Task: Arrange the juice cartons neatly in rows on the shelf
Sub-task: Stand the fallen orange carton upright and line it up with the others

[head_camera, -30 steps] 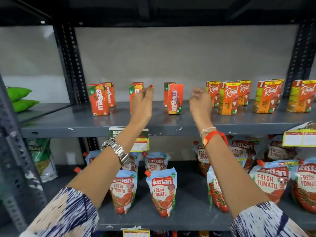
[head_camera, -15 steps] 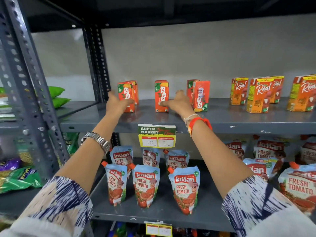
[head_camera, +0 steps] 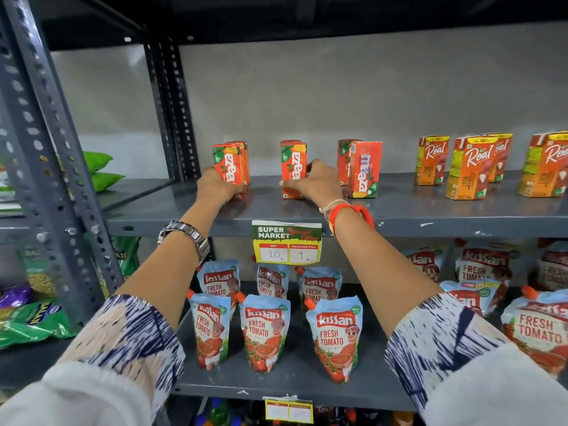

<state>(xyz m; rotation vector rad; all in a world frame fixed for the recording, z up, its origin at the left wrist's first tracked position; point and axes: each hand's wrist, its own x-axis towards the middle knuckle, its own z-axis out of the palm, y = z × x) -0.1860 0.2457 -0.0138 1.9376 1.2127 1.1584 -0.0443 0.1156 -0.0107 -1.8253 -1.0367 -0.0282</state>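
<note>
Both hands gripping Maaza cartons on the upper shelf; several packs partly hidden.

The left hand (head_camera: 218, 188) is closing around the lower half of the left Maaza carton (head_camera: 230, 167), hiding its base; a second carton is standing directly behind it, only an edge showing. The right hand (head_camera: 316, 184) is wrapping the middle Maaza carton (head_camera: 293, 166) from its right side, fingers (head_camera: 290, 183) crossing the front and covering the lower print; another carton behind is barely showing. Just right of the right hand, the upside-down Maaza carton (head_camera: 365, 170) is screening its rear neighbour. Farther right, the Real cartons (head_camera: 468, 170) are overlapping, the last one cut off by the frame edge. All are standing on the grey shelf (head_camera: 430, 210). Below the hands, the price tag (head_camera: 286, 242) is showing handwritten figures, small print unreadable.
</note>
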